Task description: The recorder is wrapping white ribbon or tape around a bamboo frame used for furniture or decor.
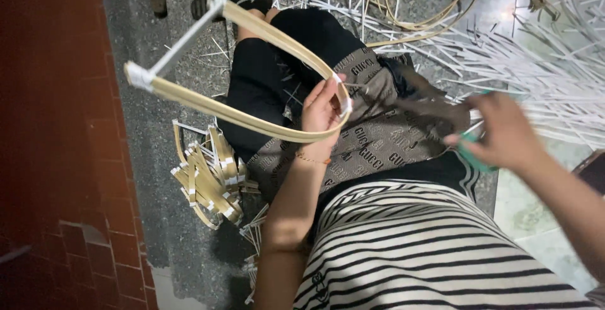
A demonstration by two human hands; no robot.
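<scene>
Left hand (320, 111) grip clamped on bend of pale U-shaped bamboo strip frame (252, 118) with white crossbar, held over lap, centre-left; looks light, springy, best held at bend. Right hand (504, 135) blurred, closed on small green tool (469, 152). Finished-frame pile (208, 181) on floor, left

Single head-worn view, steeply downward, close over the lap.

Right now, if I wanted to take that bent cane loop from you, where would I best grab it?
Probably at the curved bend of the bent cane loop, coming from below, beside where the left hand pinches it. There the strips lie stacked flat together, so fingers can wrap them. The far ends are spread apart by a pale crossbar, too wide for one hand.
</scene>
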